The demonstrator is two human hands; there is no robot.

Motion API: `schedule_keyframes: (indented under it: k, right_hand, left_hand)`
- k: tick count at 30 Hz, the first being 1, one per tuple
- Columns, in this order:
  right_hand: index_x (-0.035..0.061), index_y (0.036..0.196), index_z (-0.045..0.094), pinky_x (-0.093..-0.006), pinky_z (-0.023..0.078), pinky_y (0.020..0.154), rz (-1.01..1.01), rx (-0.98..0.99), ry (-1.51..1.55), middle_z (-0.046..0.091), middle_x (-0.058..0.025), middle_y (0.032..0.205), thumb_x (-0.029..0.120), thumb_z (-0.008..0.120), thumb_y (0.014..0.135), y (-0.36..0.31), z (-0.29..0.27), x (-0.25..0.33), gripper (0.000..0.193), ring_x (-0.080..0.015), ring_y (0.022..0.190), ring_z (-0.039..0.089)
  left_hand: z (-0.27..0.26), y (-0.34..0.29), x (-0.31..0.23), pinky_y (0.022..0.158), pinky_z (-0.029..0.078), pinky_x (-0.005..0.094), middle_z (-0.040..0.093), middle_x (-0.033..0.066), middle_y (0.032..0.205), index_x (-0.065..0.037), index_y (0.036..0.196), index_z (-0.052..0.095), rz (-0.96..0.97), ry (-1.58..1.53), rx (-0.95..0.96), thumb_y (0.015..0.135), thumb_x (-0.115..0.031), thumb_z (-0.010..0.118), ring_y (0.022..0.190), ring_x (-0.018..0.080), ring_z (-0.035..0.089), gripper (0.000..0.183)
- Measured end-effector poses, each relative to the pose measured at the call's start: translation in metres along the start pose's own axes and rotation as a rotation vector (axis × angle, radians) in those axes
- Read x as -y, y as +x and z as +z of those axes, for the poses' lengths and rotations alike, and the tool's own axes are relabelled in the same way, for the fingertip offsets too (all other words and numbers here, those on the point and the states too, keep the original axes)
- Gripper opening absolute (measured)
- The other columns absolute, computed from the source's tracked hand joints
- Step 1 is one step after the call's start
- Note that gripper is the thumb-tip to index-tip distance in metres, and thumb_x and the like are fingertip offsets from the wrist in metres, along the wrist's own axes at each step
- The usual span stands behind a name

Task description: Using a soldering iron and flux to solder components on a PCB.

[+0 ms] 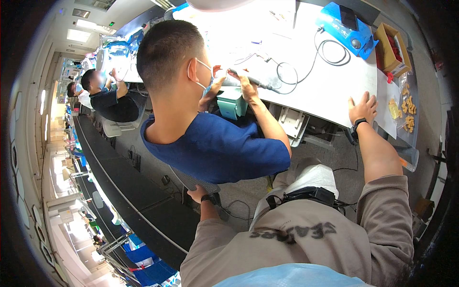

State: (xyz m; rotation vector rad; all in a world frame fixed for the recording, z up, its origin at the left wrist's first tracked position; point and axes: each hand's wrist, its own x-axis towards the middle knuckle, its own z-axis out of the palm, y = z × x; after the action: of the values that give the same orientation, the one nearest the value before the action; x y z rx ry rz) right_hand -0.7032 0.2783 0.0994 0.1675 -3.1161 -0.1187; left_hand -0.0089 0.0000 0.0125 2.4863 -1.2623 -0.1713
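R hand (362, 109) splayed, empty; L hand (196, 193) at chair (192, 180), grip unclear; box (403, 66): red pcs (395, 49)

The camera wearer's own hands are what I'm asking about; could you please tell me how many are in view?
2: the right hand rests, fingers spread, on the white table; the left hand is at the grey chair back.

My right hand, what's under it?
Your right hand is on the white tabletop, fingers spread, near the edge. Palm and fingers cover the patch beneath, so whether anything small lies there cannot be seen.
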Motion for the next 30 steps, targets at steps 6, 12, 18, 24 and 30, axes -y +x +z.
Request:
schedule_keyframes:
  k: [6, 12, 18, 24, 30]
  right_hand:
    - [0.0135, 0.156, 0.030, -0.0576, 0.031, 0.116, 0.005, -0.006, 0.003, 0.026, -0.0189, 0.161, 0.058, 0.061, 0.091, 0.0003, 0.0006, 0.0003, 0.085, -0.0433, 0.149, 0.025]
    - [0.0135, 0.156, 0.030, -0.0576, 0.031, 0.116, 0.003, -0.008, 0.009, 0.026, -0.0188, 0.161, 0.058, 0.061, 0.091, 0.0003, 0.0012, -0.0002, 0.085, -0.0432, 0.149, 0.025]
    - [0.0140, 0.157, 0.030, -0.0576, 0.031, 0.116, 0.002, -0.007, 0.017, 0.026, -0.0185, 0.161, 0.057, 0.061, 0.091, 0.0002, 0.0010, 0.0003, 0.084, -0.0432, 0.150, 0.024]
    - [0.0148, 0.157, 0.030, -0.0580, 0.030, 0.116, 0.009, -0.006, 0.010, 0.026, -0.0184, 0.162, 0.057, 0.061, 0.091, 0.0002, 0.0015, -0.0006, 0.084, -0.0433, 0.150, 0.024]
    - [0.0143, 0.157, 0.029, -0.0584, 0.030, 0.116, 0.003, 0.002, 0.007, 0.026, -0.0184, 0.162, 0.058, 0.061, 0.091, 0.0003, 0.0005, 0.0011, 0.085, -0.0435, 0.150, 0.024]
  left_hand:
    - [-0.0023, -0.0047, -0.0049, 0.092, 0.053, 0.0504, 0.066, 0.0302, 0.120, 0.002, 0.131, 0.051, -0.001, 0.016, -0.002, 0.089, -0.031, 0.066, 0.109, 0.0449, 0.066, 0.056]
    - [-0.0039, -0.0067, -0.0081, 0.093, 0.053, 0.0503, 0.066, 0.0300, 0.122, 0.003, 0.134, 0.050, -0.026, 0.009, 0.004, 0.089, -0.030, 0.066, 0.110, 0.0449, 0.066, 0.057]
    - [-0.0046, -0.0024, -0.0037, 0.093, 0.052, 0.0505, 0.065, 0.0309, 0.123, 0.003, 0.134, 0.050, -0.023, -0.008, 0.020, 0.089, -0.029, 0.066, 0.111, 0.0453, 0.065, 0.057]
    - [-0.0039, -0.0079, -0.0091, 0.092, 0.053, 0.0513, 0.066, 0.0305, 0.121, 0.003, 0.134, 0.049, -0.022, 0.008, 0.018, 0.089, -0.029, 0.066, 0.109, 0.0457, 0.066, 0.057]
    - [-0.0045, -0.0035, -0.0048, 0.089, 0.055, 0.0516, 0.067, 0.0300, 0.119, 0.002, 0.132, 0.050, -0.020, 0.038, -0.007, 0.089, -0.031, 0.066, 0.107, 0.0455, 0.067, 0.056]
